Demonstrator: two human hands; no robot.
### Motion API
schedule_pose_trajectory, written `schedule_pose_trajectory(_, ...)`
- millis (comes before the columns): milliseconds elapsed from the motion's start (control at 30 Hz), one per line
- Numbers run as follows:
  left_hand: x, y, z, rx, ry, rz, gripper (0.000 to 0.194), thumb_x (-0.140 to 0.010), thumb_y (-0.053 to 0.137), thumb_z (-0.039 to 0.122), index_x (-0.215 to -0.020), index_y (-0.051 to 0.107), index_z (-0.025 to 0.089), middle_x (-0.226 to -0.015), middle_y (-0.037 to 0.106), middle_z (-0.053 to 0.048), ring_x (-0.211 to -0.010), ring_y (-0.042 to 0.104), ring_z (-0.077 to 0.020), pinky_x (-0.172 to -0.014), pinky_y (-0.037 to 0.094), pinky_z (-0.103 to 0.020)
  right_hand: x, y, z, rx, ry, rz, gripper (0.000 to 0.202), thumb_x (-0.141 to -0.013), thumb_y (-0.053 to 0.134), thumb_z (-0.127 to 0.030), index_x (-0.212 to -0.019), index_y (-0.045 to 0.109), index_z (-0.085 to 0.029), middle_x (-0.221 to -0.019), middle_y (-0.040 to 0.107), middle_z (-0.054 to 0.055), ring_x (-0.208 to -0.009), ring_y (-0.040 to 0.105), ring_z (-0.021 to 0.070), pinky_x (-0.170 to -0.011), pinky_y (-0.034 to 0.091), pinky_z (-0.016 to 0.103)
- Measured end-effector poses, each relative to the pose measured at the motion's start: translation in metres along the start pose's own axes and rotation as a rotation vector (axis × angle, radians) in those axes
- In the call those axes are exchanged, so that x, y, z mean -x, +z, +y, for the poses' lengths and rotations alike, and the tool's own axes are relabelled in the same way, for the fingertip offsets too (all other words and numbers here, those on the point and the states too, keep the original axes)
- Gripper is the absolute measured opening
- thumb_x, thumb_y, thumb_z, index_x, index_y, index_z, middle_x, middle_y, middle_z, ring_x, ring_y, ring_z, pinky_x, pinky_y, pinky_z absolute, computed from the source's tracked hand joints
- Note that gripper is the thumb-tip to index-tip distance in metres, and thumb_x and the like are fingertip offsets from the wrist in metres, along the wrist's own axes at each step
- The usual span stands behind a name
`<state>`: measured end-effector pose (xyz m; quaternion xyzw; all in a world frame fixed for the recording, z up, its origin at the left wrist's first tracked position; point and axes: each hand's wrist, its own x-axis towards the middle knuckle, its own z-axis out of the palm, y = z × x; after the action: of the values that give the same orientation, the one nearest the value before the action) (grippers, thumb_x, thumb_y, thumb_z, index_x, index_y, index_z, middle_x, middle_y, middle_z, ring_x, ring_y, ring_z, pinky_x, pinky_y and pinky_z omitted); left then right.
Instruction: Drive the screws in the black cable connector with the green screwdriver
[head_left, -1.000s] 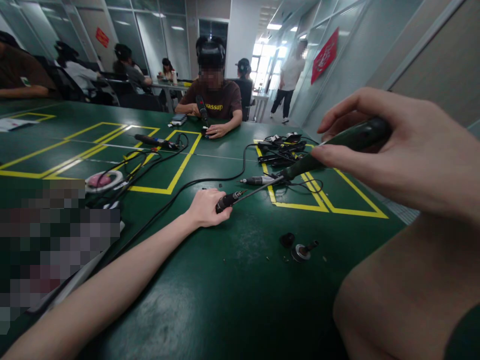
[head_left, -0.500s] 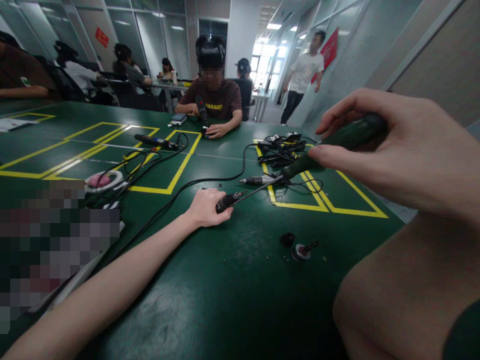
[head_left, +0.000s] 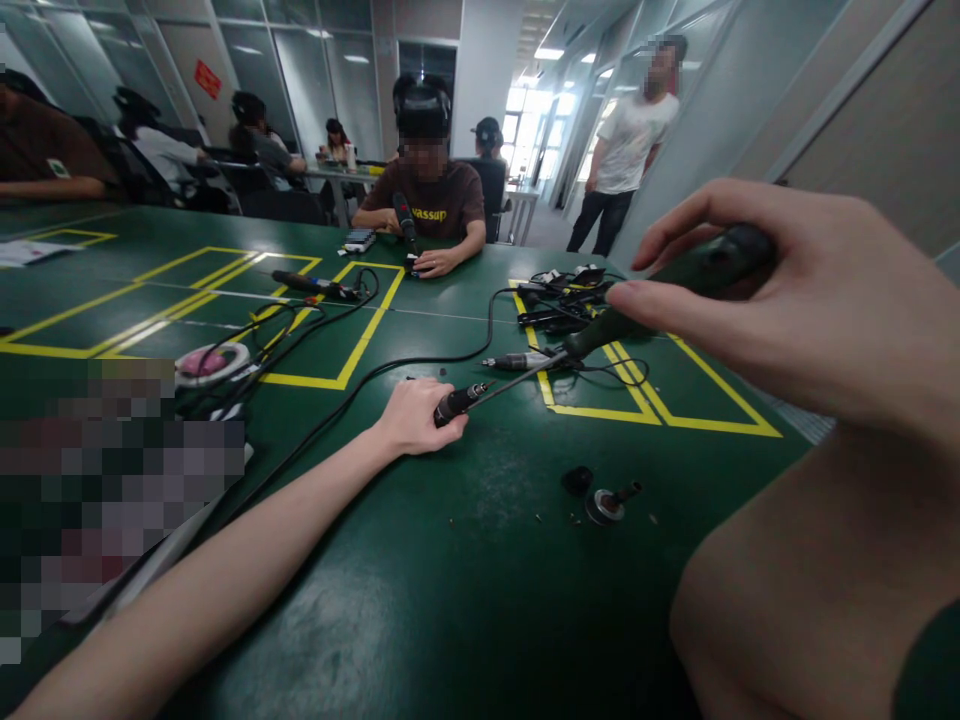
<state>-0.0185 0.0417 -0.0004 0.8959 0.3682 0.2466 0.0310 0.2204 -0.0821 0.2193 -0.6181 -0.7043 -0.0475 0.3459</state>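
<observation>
My left hand [head_left: 414, 415] rests on the green table, its fingers wrapped round a black cylindrical handpiece [head_left: 455, 403] with a metal end. My right hand [head_left: 750, 270] grips the dark green handle of a screwdriver [head_left: 600, 333], thumb below and fingers above. Its thin shaft slants down to the left and meets the side of the handpiece near the metal end. Whether the tip sits in a screw is too small to tell. Nearer me on the table lie a dark cap-like piece [head_left: 577, 481], a round metal part with a stem [head_left: 604, 506] and several tiny bits.
Beyond the screwdriver lie a grey and black pen-like tool [head_left: 517, 361] and a heap of black cables [head_left: 566, 300]. A corded black tool [head_left: 315, 285] and a white ring-shaped roll [head_left: 212, 362] are at left. Across the table [head_left: 495, 600] sits a co-worker [head_left: 427, 190]; another person [head_left: 634, 145] stands at right.
The screwdriver turns slightly in my right hand, and my right thumb has slid a little to the left. My left hand keeps its hold. The person at right has come closer.
</observation>
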Motion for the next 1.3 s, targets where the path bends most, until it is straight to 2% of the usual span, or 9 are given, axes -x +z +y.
schedule_pose_trajectory(133, 0.0001, 0.0, -0.0001, 0.008, -0.008, -0.01, 0.032, -0.084, 0.054, 0.048, -0.073, 0.064, 0.02, -0.071, 0.066, -0.008, -0.066, 0.064, -0.0237, -0.063, 0.04, -0.033, -0.0008, 0.0, 0.0, 0.039, 0.038, -0.004, 0.071, -0.072, 0.054, -0.095, -0.071, 0.067, -0.025, -0.062, 0.058, 0.004, -0.055, 0.051, 0.0177, -0.05, 0.035, 0.034)
schedule_pose_trajectory(367, 0.0, -0.0032, 0.0028, 0.01, -0.02, -0.021, 0.031, -0.084, 0.053, 0.047, -0.074, 0.064, 0.02, -0.07, 0.065, -0.008, -0.066, 0.063, -0.0241, -0.064, 0.041, -0.033, 0.0007, 0.0002, -0.0037, -0.038, -0.047, 0.004, 0.043, -0.072, 0.072, -0.068, -0.079, 0.067, -0.027, -0.073, 0.065, 0.004, -0.061, 0.051, 0.0182, -0.054, 0.034, 0.035)
schedule_pose_trajectory(567, -0.0003, -0.0031, 0.0026, 0.003, -0.022, -0.027, 0.03, -0.084, 0.054, 0.048, -0.074, 0.063, 0.021, -0.071, 0.066, -0.008, -0.067, 0.064, -0.0235, -0.064, 0.04, -0.033, -0.0002, 0.0026, 0.001, 0.022, -0.007, 0.007, 0.062, -0.077, 0.062, -0.084, -0.074, 0.071, -0.023, -0.059, 0.059, 0.002, -0.055, 0.051, 0.0165, -0.05, 0.029, 0.031)
schedule_pose_trajectory(767, 0.0, -0.0012, 0.0013, 0.005, -0.019, -0.021, 0.031, -0.085, 0.053, 0.048, -0.073, 0.063, 0.02, -0.071, 0.067, -0.008, -0.067, 0.064, -0.0238, -0.064, 0.04, -0.033, 0.0014, 0.0015, -0.0036, -0.062, -0.032, -0.007, 0.04, -0.074, 0.072, -0.064, -0.076, 0.065, -0.025, -0.071, 0.062, 0.003, -0.063, 0.052, 0.0177, -0.058, 0.036, 0.036)
schedule_pose_trajectory(900, -0.0001, -0.0009, 0.0003, 0.007, -0.016, -0.011, 0.031, -0.084, 0.054, 0.047, -0.074, 0.065, 0.02, -0.071, 0.067, -0.008, -0.066, 0.064, -0.0237, -0.063, 0.04, -0.033, 0.0006, 0.0016, -0.0016, -0.043, -0.033, 0.004, 0.051, -0.07, 0.072, -0.074, -0.078, 0.063, -0.025, -0.076, 0.064, 0.003, -0.069, 0.054, 0.0196, -0.062, 0.037, 0.037)
schedule_pose_trajectory(1033, 0.0, -0.0018, 0.002, 0.011, -0.021, -0.004, 0.03, -0.083, 0.057, 0.047, -0.072, 0.065, 0.02, -0.07, 0.067, -0.008, -0.066, 0.064, -0.0232, -0.063, 0.04, -0.032, -0.0007, 0.0026, 0.001, 0.019, -0.014, 0.02, 0.067, -0.077, 0.055, -0.089, -0.075, 0.066, -0.023, -0.065, 0.059, 0.002, -0.059, 0.049, 0.0162, -0.056, 0.032, 0.033)
schedule_pose_trajectory(1133, 0.0, -0.0014, 0.0038, 0.014, -0.038, 0.008, 0.029, -0.083, 0.059, 0.046, -0.069, 0.062, 0.02, -0.068, 0.067, -0.007, -0.065, 0.064, -0.0225, -0.062, 0.039, -0.032, -0.0008, 0.0024, -0.0003, -0.009, -0.023, 0.02, 0.059, -0.081, 0.06, -0.08, -0.074, 0.067, -0.022, -0.06, 0.055, 0.0, -0.053, 0.044, 0.0134, -0.052, 0.029, 0.032)
schedule_pose_trajectory(1233, -0.0002, 0.0001, 0.0041, 0.004, -0.046, 0.019, 0.028, -0.083, 0.061, 0.044, -0.067, 0.062, 0.02, -0.068, 0.067, -0.007, -0.065, 0.063, -0.0218, -0.061, 0.038, -0.031, 0.0002, 0.0007, -0.0021, -0.085, -0.044, -0.013, 0.046, -0.076, 0.071, -0.068, -0.074, 0.067, -0.022, -0.065, 0.059, 0.002, -0.058, 0.048, 0.015, -0.054, 0.034, 0.033)
schedule_pose_trajectory(1300, -0.0005, 0.0011, 0.0036, -0.001, -0.044, 0.022, 0.027, -0.084, 0.062, 0.042, -0.068, 0.062, 0.02, -0.068, 0.068, -0.007, -0.065, 0.063, -0.0214, -0.061, 0.038, -0.031, 0.0011, -0.0006, -0.0017, -0.112, -0.034, -0.036, 0.046, -0.073, 0.074, -0.069, -0.076, 0.067, -0.024, -0.066, 0.059, 0.002, -0.059, 0.049, 0.0162, -0.053, 0.035, 0.033)
